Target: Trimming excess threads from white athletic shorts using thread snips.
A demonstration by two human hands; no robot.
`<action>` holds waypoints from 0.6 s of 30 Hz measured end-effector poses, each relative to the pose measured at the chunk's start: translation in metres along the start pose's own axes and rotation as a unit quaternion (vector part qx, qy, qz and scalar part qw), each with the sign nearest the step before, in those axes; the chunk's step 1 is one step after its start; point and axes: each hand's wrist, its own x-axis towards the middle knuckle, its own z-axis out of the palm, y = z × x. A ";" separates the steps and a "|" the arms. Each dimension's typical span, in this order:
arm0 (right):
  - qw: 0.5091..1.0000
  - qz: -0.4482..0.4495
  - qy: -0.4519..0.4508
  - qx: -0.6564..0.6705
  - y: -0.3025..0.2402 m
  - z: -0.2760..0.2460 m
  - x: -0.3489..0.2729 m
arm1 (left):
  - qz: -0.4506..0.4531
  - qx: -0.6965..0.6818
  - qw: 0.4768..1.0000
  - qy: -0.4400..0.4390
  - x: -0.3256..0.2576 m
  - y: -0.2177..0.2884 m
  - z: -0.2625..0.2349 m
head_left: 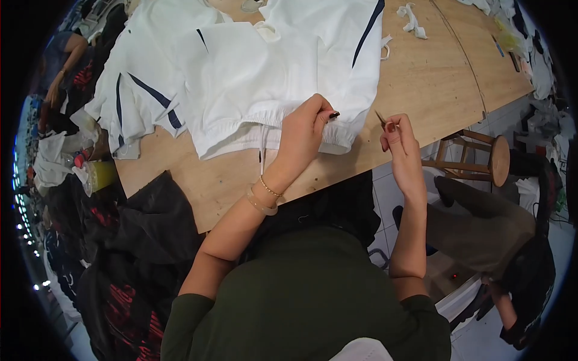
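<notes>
White shorts (259, 72) with dark blue side stripes lie spread on the wooden table, their gathered waistband (241, 129) facing me. My left hand (304, 129) is closed in a pinch at the right part of this waistband; its fingers partly hide what they grip. A white drawstring (263, 141) with a dark tip hangs out beside my left wrist. To the right of the shorts, my right hand (400, 141) is closed around a small pointed metal tool (380, 117). Its tip points toward the waistband without touching it; the rest of it is hidden in my fingers.
More white garments (135, 90) with blue stripes lie at the table's left. White scraps (412, 21) rest on the wooden table (445, 78). A wooden stool (498, 160) and a seated person (481, 234) are at right. Dark clothes (150, 216) and a yellow drink cup (99, 174) are at left.
</notes>
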 end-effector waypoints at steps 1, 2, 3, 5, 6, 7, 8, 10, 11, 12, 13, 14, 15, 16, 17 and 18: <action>1.000 0.001 0.000 0.001 0.001 0.005 0.000 | 0.032 0.021 0.999 0.005 0.001 -0.001 0.000; 0.999 -0.030 0.009 -0.010 0.003 0.009 0.002 | 0.032 0.022 0.999 0.004 0.002 -0.001 -0.001; 0.998 -0.062 0.017 -0.021 0.005 0.013 0.004 | 0.042 0.036 0.998 0.002 0.002 0.001 -0.001; 0.988 -0.116 0.042 -0.095 0.008 0.017 0.008 | 0.050 0.049 0.998 0.001 0.003 0.000 -0.001; 0.969 -0.170 0.067 -0.168 0.008 0.019 0.009 | 0.065 0.056 0.996 0.005 0.003 -0.004 0.000; 0.968 -0.170 0.068 -0.168 0.007 0.020 0.010 | 0.080 0.062 0.995 0.008 0.004 -0.004 0.000; 0.956 -0.190 0.070 -0.210 0.006 0.021 0.011 | 0.081 0.062 0.995 0.008 0.004 -0.003 0.000; 0.942 -0.210 0.072 -0.251 0.005 0.023 0.014 | 0.076 0.097 0.992 0.001 0.004 0.000 -0.001; 0.930 -0.237 0.078 -0.269 0.005 0.025 0.016 | 0.076 0.097 0.992 0.002 0.004 0.001 -0.002; 0.918 -0.263 0.085 -0.285 0.005 0.026 0.017 | 0.072 0.099 0.992 0.002 0.004 0.002 -0.002; 0.917 -0.264 0.084 -0.285 0.004 0.027 0.018 | 0.069 0.101 0.992 0.002 0.004 0.002 -0.002; 0.916 -0.263 0.082 -0.290 0.002 0.028 0.018 | 0.069 0.101 0.992 0.004 0.004 0.003 -0.002; 0.915 -0.263 0.080 -0.294 0.001 0.029 0.018 | 0.073 0.093 0.993 0.007 0.004 0.003 -0.002; 0.915 -0.263 0.080 -0.294 0.001 0.030 0.019 | 0.077 0.085 0.993 0.009 0.004 0.003 -0.002; 0.915 -0.263 0.080 -0.296 0.001 0.031 0.019 | 0.077 0.085 0.993 0.009 0.004 0.004 -0.002; 0.914 -0.262 0.081 -0.298 0.001 0.031 0.019 | 0.076 0.088 0.993 0.008 0.004 0.004 -0.002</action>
